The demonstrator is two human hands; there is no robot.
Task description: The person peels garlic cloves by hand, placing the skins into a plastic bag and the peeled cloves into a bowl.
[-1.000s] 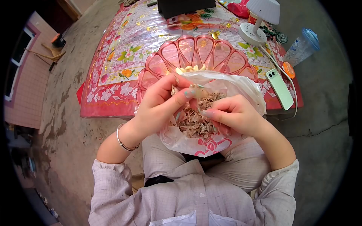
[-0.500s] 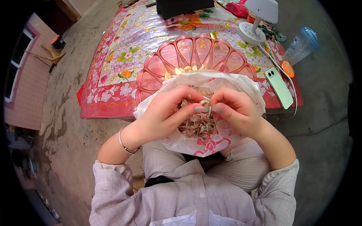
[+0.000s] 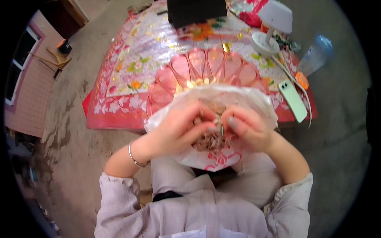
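My left hand (image 3: 180, 127) and my right hand (image 3: 249, 127) meet fingertip to fingertip, both closed in a pinch on a small garlic clove (image 3: 217, 121). The clove is blurred and mostly covered by the fingers. Beneath them a white plastic bag (image 3: 266, 107) with pink print lies open between the lap and the table edge. Dry garlic skins (image 3: 208, 144) are heaped inside it. Just beyond the bag's far rim, several pale peeled cloves (image 3: 196, 83) lie in a pink, petal-shaped clear dish (image 3: 234, 65).
A flowered cloth covers the table (image 3: 115, 123). A green phone (image 3: 293, 101), a white cable (image 3: 291, 75) and a white lamp (image 3: 265, 43) stand or lie on the right, near a clear blue-lidded cup (image 3: 317, 53). A black stand-like object (image 3: 196, 12) is at the back.
The view has tilted slightly, so table and dish appear lower, and the picture is blurrier. Both hands keep their pinch over the bag, with small finger movements.
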